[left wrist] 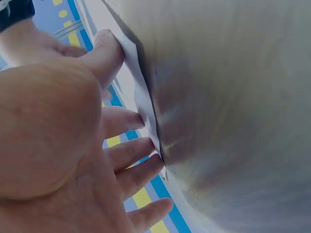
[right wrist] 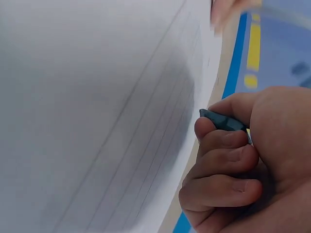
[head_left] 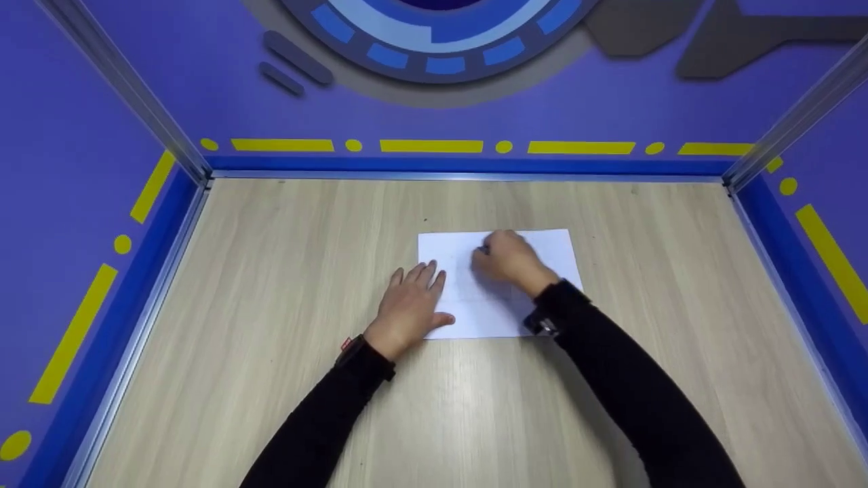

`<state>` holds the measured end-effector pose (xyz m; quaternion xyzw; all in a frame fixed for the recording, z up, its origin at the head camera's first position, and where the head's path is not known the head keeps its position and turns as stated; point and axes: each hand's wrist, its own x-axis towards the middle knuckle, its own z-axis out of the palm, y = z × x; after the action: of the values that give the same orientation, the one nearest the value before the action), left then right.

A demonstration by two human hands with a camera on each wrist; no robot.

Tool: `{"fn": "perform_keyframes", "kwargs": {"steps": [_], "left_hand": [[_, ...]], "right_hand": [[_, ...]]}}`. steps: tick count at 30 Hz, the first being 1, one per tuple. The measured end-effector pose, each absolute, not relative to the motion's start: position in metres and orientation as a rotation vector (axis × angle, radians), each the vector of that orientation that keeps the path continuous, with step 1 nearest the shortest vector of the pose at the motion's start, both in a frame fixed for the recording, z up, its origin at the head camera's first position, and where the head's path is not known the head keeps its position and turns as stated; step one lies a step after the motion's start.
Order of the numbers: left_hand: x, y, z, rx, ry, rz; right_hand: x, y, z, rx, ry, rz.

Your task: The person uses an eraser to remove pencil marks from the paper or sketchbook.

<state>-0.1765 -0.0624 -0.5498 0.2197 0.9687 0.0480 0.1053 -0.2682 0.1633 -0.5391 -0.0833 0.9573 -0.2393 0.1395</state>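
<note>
A white sheet of paper (head_left: 478,318) lies on the wooden table. My left hand (head_left: 409,306) rests at its left edge with the fingers spread, thumb and fingertips over the sheet. In the left wrist view the paper's edge (left wrist: 138,73) bows slightly up beside those fingers. Over the upper middle of the sheet, my right hand (head_left: 510,259) pinches a small dark teal piece with a tapered tip (right wrist: 222,121) between thumb and index finger, the other fingers curled. Its kind I cannot tell. Several thin parallel lines (right wrist: 127,104) run across the paper in the right wrist view.
Blue-purple panels with yellow dashes (head_left: 430,146) wall the table at the back and both sides. A metal rail (head_left: 468,176) runs along the back edge. Bare wood (head_left: 291,285) surrounds the sheet. Both forearms wear black sleeves and wrist bands.
</note>
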Motion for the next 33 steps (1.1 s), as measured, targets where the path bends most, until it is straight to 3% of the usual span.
{"fn": "perform_keyframes", "kwargs": {"steps": [7, 14, 33], "left_hand": [[-0.175, -0.062, -0.550, 0.687, 2.896, 0.127], [-0.176, -0.060, -0.547, 0.670, 2.878, 0.103], [-0.176, -0.060, -0.550, 0.611, 2.824, 0.110]], "right_hand": [[-0.276, 0.111, -0.542, -0.343, 2.793, -0.659], [-0.279, 0.112, -0.548, -0.315, 2.803, -0.685], [-0.264, 0.271, -0.557, -0.037, 2.833, -0.764]]}}
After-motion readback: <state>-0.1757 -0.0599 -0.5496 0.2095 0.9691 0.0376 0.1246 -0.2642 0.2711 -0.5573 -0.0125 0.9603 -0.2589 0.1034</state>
